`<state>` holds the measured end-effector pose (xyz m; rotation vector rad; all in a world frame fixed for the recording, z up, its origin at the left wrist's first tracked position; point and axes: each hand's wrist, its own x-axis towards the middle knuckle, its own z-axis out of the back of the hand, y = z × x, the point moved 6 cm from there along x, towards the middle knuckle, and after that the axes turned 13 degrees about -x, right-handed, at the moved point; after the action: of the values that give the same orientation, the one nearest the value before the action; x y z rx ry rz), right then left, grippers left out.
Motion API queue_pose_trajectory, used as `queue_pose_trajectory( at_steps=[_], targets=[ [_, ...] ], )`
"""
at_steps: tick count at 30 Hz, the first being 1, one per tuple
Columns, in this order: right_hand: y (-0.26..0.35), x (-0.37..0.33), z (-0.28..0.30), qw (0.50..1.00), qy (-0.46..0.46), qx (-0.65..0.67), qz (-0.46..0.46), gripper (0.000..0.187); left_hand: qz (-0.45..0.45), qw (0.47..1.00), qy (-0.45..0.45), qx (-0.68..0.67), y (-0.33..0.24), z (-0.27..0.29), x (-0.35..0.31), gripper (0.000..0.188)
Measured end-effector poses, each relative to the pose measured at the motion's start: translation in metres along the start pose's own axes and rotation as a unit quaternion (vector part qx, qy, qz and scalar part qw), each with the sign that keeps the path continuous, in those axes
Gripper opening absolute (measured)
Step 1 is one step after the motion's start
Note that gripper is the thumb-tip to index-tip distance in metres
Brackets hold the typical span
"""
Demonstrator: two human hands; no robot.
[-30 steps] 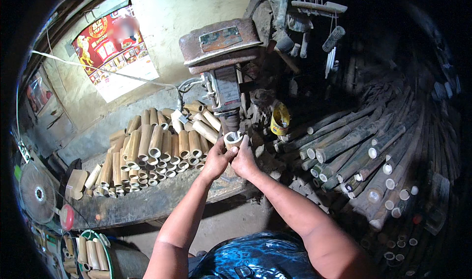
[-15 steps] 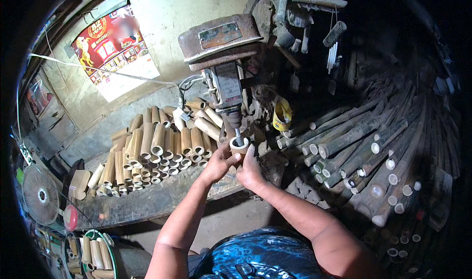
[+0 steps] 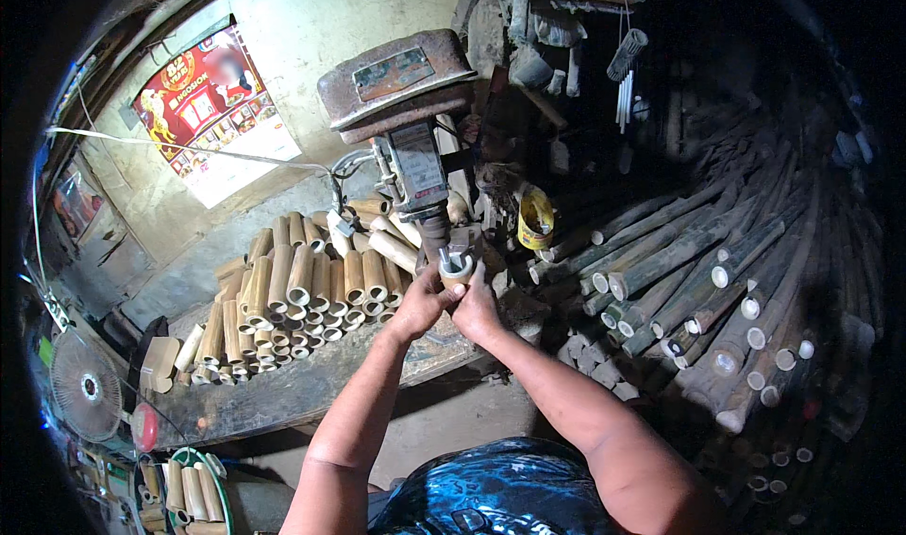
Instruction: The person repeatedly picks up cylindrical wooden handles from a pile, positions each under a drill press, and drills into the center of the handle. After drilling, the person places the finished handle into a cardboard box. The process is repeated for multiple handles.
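Note:
A short bamboo tube [image 3: 458, 277] is held upright between my two hands under a rusty drill press [image 3: 396, 80]. The metal bit [image 3: 444, 256] reaches down to the tube's pale open top, near the left inner wall. My left hand [image 3: 421, 307] closes on the tube's left side, with the thumb across the front. From the right, my right hand [image 3: 478, 312] grips it, fingers wrapped round the side. The tube's lower end is hidden by my hands.
Cut bamboo tubes [image 3: 302, 275] are piled on the workbench [image 3: 311, 391] to the left. Long bamboo poles [image 3: 661, 252] lie stacked at the right, near a hanging yellow container [image 3: 535, 219]. A fan [image 3: 87, 384] and a green-rimmed basket [image 3: 225, 497] stand at lower left.
My view has shifted a little, so the drill press appears farther left. The bamboo tube has moved slightly right relative to the bit, which is now nearer its left wall. Both hands keep their hold.

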<state>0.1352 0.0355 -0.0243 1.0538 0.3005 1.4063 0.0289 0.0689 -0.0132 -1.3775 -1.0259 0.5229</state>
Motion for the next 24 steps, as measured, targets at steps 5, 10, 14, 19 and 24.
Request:
queue_pose_trajectory(
  at_steps=[5,10,14,19,24],
  targets=[
    [0.001,-0.027,-0.013,0.999,0.036,0.027,0.008,0.071,0.046,0.998,0.027,-0.017,0.002,0.002,-0.022,0.062],
    [0.011,-0.029,-0.025,0.998,0.047,-0.028,0.012,0.079,0.012,1.0,0.007,-0.007,-0.012,0.012,-0.034,0.061],
    [0.018,-0.015,-0.027,0.999,0.042,0.006,0.025,0.079,-0.011,1.0,-0.017,-0.003,-0.013,0.015,-0.024,0.05],
    [0.014,0.01,-0.006,0.998,-0.013,0.019,0.064,0.083,-0.001,0.998,0.031,-0.053,-0.004,0.005,0.005,0.057],
    [0.014,0.008,0.008,0.998,0.025,0.056,0.022,0.081,0.003,0.996,0.065,-0.067,-0.009,-0.001,0.01,0.065]
  ],
)
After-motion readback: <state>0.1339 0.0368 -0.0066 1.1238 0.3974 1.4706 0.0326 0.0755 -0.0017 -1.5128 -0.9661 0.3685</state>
